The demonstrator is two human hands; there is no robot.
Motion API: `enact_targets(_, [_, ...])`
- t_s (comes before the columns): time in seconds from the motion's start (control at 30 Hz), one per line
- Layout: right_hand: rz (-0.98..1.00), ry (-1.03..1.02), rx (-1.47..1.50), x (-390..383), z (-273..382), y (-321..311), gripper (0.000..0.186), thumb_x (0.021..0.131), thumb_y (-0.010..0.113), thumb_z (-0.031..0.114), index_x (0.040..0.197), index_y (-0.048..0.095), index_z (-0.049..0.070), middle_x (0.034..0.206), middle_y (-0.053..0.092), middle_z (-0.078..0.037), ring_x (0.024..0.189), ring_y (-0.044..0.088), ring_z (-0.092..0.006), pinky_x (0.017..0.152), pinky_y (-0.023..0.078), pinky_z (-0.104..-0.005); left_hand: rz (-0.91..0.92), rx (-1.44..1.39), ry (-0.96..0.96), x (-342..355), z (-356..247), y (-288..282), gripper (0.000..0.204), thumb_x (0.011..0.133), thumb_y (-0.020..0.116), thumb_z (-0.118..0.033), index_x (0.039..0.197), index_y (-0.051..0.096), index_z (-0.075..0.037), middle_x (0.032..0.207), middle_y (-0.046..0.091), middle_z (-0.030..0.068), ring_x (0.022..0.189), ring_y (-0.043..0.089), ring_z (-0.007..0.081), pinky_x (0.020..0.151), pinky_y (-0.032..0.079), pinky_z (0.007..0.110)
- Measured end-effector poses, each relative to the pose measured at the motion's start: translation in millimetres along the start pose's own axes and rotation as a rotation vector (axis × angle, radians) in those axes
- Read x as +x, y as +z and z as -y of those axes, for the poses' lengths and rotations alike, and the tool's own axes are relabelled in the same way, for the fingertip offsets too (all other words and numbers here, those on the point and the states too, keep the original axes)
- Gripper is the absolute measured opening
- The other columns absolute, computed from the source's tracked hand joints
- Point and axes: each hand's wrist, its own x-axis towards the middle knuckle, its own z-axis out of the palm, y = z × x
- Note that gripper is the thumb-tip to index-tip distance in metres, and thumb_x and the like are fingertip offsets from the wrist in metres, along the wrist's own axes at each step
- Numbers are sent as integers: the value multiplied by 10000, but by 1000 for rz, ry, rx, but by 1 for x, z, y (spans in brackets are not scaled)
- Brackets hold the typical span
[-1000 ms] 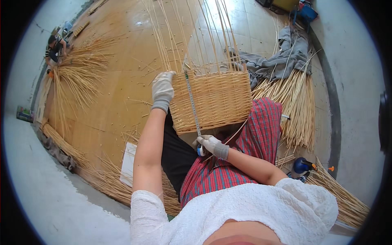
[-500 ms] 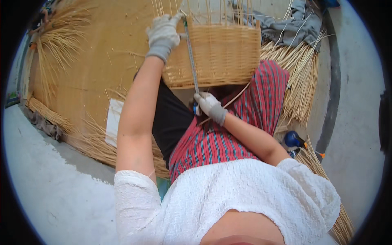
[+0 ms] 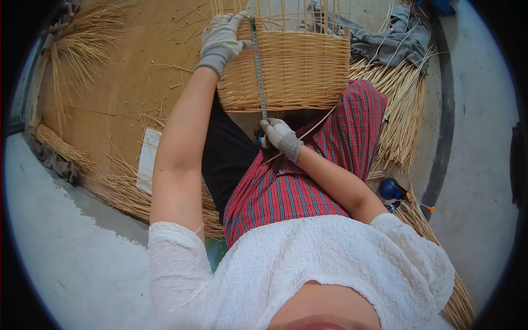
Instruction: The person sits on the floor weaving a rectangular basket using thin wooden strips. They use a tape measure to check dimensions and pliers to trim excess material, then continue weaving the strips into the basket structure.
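A woven basket with upright stakes along its top stands across my lap, its side facing me. A tape measure runs down its left part, its blade pulled straight from the top of the weave past the lower edge. My gloved left hand is at the basket's upper left corner; its index finger and thumb reach the blade, the finger at its end. Just below the basket, my gloved right hand is closed round the lower blade by the blue case, which it partly hides. A thin cane passes beside the right hand.
Bundles of cane lie at the right, far left and near left. A grey cloth is at the back right. A blue bottle stands by my right side. A white sheet lies at the left.
My view has shifted slightly. My right hand and the tape's case sit a little higher in view, still below the basket; the left hand stays at the upper corner.
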Motion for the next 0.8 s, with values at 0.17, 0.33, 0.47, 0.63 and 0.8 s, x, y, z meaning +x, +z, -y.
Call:
enact_targets(0.17, [2, 18, -7, 11, -15, -1, 417, 1025, 455, 324, 1015, 746, 27, 867, 731, -141, 830, 701, -261, 804, 536, -364, -170, -304, -180, -1, 27, -6, 552, 836, 817, -224, 1350, 624, -169, 1386, 586, 123, 1228, 585, 311, 1060, 478, 379])
enact_targets(0.33, [205, -89, 163, -9, 9, -4, 400, 1085, 429, 284, 1042, 697, -10, 885, 710, -91, 754, 658, -145, 701, 536, -290, -124, -919, -341, -5, 50, 10, 439, 855, 795, -54, 1271, 654, -52, 1141, 715, 74, 1045, 668, 168, 897, 566, 315])
enact_targets(0.47, [349, -63, 384, -20, 37, 12, 380, 1075, 464, 281, 1072, 696, -21, 963, 736, -131, 835, 702, -197, 747, 570, -328, -121, -1018, -376, -7, 58, 21, 436, 839, 774, 7, 1254, 648, -36, 1291, 664, 73, 1050, 673, 153, 915, 565, 310])
enact_targets(0.63, [328, 50, 471, -18, 40, 24, 386, 1075, 464, 280, 1079, 672, -45, 979, 729, -177, 821, 724, -252, 750, 598, -371, -205, -537, -140, -8, 49, 7, 414, 915, 684, -121, 1305, 652, -254, 1155, 630, 169, 1068, 636, 347, 927, 511, 426])
enact_targets(0.8, [295, 281, 657, 11, 36, 39, 389, 1077, 472, 287, 1059, 625, -70, 887, 704, -207, 756, 707, -309, 700, 601, -438, 99, -501, -213, 3, 61, 3, 374, 938, 696, -176, 1283, 665, -314, 1147, 628, 158, 1054, 646, 324, 928, 515, 438])
